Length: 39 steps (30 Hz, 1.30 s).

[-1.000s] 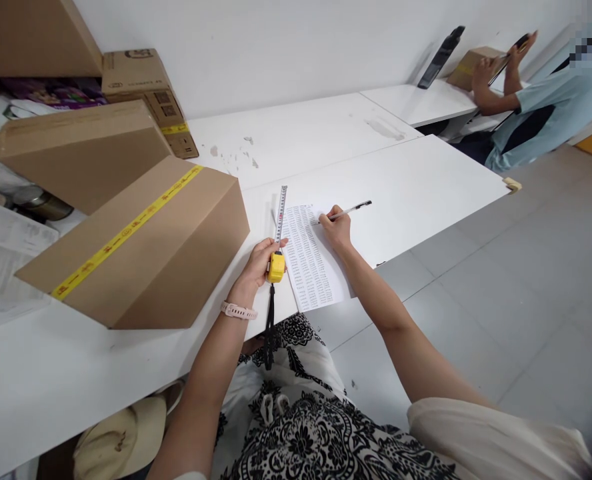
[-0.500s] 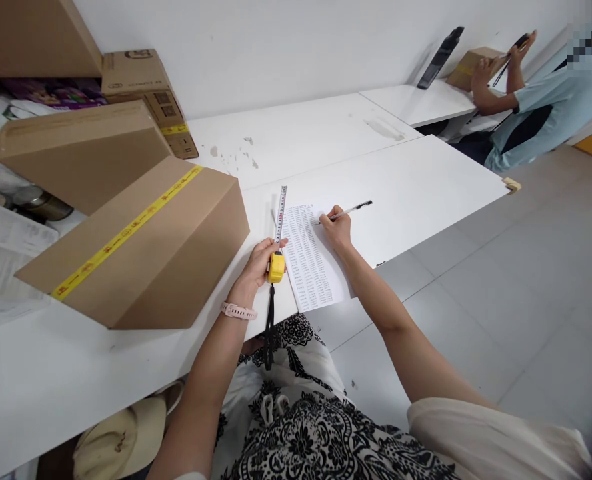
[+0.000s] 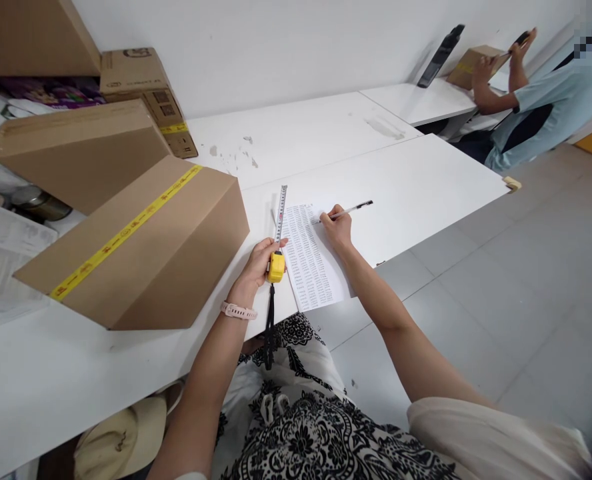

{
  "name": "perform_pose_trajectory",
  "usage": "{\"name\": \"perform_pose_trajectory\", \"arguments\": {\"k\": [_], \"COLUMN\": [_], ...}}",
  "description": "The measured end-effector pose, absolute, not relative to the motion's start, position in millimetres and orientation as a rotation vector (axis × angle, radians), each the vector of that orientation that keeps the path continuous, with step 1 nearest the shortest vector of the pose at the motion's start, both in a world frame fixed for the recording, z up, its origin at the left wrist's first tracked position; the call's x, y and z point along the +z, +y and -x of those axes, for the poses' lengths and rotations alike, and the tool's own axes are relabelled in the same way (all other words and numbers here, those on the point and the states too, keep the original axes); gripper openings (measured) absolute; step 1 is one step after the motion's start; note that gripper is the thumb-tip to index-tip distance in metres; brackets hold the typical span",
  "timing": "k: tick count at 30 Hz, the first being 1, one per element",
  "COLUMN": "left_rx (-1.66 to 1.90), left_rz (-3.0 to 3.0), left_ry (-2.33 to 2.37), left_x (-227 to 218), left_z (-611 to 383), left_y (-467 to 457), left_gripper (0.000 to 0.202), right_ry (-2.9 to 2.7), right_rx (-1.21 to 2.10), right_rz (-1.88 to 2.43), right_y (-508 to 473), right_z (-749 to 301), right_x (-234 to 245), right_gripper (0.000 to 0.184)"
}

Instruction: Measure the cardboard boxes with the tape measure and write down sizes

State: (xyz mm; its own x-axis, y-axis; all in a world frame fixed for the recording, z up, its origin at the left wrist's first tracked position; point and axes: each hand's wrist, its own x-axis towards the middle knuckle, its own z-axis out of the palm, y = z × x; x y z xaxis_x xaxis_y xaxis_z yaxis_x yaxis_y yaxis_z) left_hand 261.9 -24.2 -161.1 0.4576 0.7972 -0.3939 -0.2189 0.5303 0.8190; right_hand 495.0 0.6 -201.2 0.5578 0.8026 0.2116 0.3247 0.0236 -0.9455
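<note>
My left hand [image 3: 257, 268] is closed around a yellow tape measure [image 3: 277, 266], whose blade [image 3: 281, 212] lies stretched out along the left edge of a printed sheet [image 3: 310, 263]. A black strap hangs from the tape measure over the table edge. My right hand [image 3: 336, 227] pinches a pen [image 3: 351, 210], its tip resting on the upper part of the sheet. The sheet is covered with columns of small print and overhangs the white table [image 3: 416, 180] a little.
A large cardboard box with yellow tape [image 3: 141, 247] sits just left of my left hand, with more boxes [image 3: 81, 143] and clutter behind it. At the far right another person [image 3: 541, 100] handles a small box [image 3: 469, 63] at a further table. Grey tiled floor lies to the right.
</note>
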Motion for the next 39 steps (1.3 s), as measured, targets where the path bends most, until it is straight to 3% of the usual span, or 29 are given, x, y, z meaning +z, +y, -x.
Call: {"name": "perform_pose_trajectory", "arguments": {"k": [6,10,15,19,25,31,39], "left_rx": [0.717,0.726,0.799,0.953,1.446,1.643,1.666], "left_rz": [-0.777,-0.782,-0.834,-0.904,-0.932,-0.913,-0.844], "left_ry": [0.89,0.904,0.832,0.873,1.061,1.166,1.335], "left_x": [-163,-157,-135,-117,-97,-63,-35], "left_z": [-263,-262,-250,-230,-193,-136,-60], "left_y": [-24,-27,-53,-94,-157,-200,-235], "left_gripper": [0.033,0.028,0.039,0.035,0.028,0.029,0.024], "right_ry": [-0.968,-1.22,-1.823,-1.998,-1.699,-1.565,-1.529], "right_rx": [0.458,0.314,0.1,0.096,0.511,0.976,0.932], "right_rz": [1.564,1.532,1.762,1.874,1.374,1.157,1.172], "right_y": [2,3,-4,-8,0,15,-49], "right_z": [-498,-501,-504,-498,-435,-350,-316], "right_x": [-206,-208,-205,-190,-124,-68,-73], "right_gripper": [0.028,0.01,0.035,0.053,0.042,0.069,0.04]}}
